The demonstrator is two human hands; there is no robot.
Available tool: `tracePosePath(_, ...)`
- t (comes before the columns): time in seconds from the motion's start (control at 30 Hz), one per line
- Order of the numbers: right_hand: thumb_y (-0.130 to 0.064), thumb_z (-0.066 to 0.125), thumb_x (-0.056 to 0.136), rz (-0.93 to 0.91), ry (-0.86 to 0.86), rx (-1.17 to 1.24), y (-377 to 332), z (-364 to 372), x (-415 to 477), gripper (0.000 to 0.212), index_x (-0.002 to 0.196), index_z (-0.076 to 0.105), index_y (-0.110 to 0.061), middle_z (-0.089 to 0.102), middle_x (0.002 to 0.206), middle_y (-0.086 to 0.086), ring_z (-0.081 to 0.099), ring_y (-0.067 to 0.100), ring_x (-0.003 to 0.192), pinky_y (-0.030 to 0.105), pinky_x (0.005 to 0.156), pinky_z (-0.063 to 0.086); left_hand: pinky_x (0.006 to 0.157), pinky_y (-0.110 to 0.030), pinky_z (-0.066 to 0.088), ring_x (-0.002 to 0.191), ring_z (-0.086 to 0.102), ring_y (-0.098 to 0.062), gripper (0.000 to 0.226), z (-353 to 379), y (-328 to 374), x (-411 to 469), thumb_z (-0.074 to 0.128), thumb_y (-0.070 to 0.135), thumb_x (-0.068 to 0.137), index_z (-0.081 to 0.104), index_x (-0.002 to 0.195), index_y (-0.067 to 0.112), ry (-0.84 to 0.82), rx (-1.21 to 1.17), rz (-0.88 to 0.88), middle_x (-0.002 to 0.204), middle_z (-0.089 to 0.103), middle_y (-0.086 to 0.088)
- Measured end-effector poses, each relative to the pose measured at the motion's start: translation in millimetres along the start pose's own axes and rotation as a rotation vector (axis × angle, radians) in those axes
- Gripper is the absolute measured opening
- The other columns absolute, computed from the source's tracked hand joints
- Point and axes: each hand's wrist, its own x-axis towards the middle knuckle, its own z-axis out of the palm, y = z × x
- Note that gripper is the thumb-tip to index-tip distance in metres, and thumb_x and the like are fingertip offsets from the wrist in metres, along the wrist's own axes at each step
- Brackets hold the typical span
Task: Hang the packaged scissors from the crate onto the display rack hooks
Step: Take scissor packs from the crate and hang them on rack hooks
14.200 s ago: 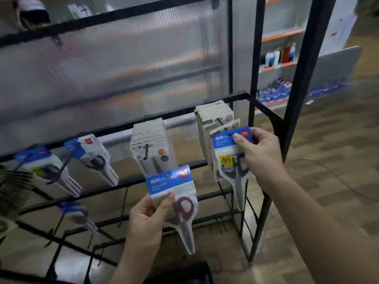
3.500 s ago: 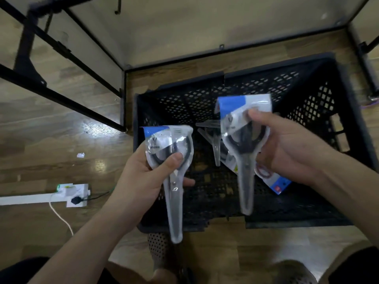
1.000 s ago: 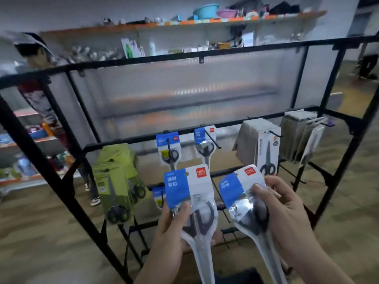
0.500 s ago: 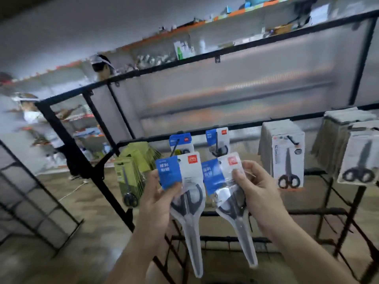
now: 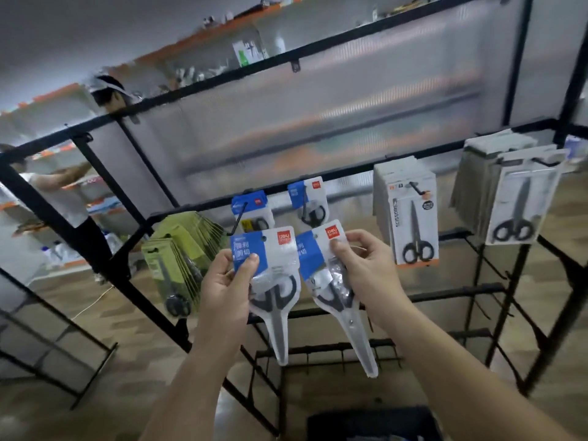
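Two blue-carded packs (image 5: 251, 208) (image 5: 307, 198) already hang on the hooks straight ahead; open air lies between them and the white packs (image 5: 410, 211).

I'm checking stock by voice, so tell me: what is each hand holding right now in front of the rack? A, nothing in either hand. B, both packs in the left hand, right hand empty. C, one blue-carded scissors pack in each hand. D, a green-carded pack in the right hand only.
C: the left hand grips one blue-carded scissors pack and the right hand grips another blue-carded pack, both held up before the rack.
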Motion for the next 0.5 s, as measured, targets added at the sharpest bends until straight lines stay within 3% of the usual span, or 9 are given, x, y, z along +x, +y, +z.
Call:
tracePosePath(0.1, -0.021, 0.063, 0.101, 0.013, 0.029, -0.033, 8, 20, 16, 0.013, 0.105, 0.067, -0.01, 0.078, 0.09, 0.008, 0.077, 0.025, 0.081, 0.046, 0.073, 0.064, 0.07, -0.036, 0.061, 0.083, 0.076, -0.024, 0.035, -13, -10, 13, 0.059, 0.014, 0.102, 0.071, 0.078, 0.036, -0.004, -0.035, -0.008, 0.092, 0.079, -0.005)
tracePosePath(0.27, -0.023, 0.066, 0.1, -0.04, 0.163, -0.086, 20, 47, 46, 0.012, 0.103, 0.068, -0.012, 0.078, 0.09, 0.004, 0.077, 0.022, 0.082, 0.036, 0.066, 0.061, 0.083, -0.05, 0.058, 0.093, 0.074, -0.035, 0.02, -44, -28, 33, 0.061, 0.017, 0.101, 0.071, 0.088, 0.028, -0.081, -0.057, -0.011, 0.097, 0.078, -0.011)
tracePosePath(0.5, -0.031, 0.068, 0.098, -0.099, 0.377, -0.218, 32, 67, 64, 0.016, 0.095, 0.07, -0.016, 0.074, 0.083, -0.001, 0.074, 0.015, 0.081, 0.038, 0.073, 0.062, 0.069, -0.027, 0.057, 0.084, 0.073, -0.023, 0.009, -74, -54, 54, 0.059, 0.011, 0.101, 0.068, 0.101, 0.008, -0.209, -0.152, -0.11, 0.094, 0.078, -0.01)
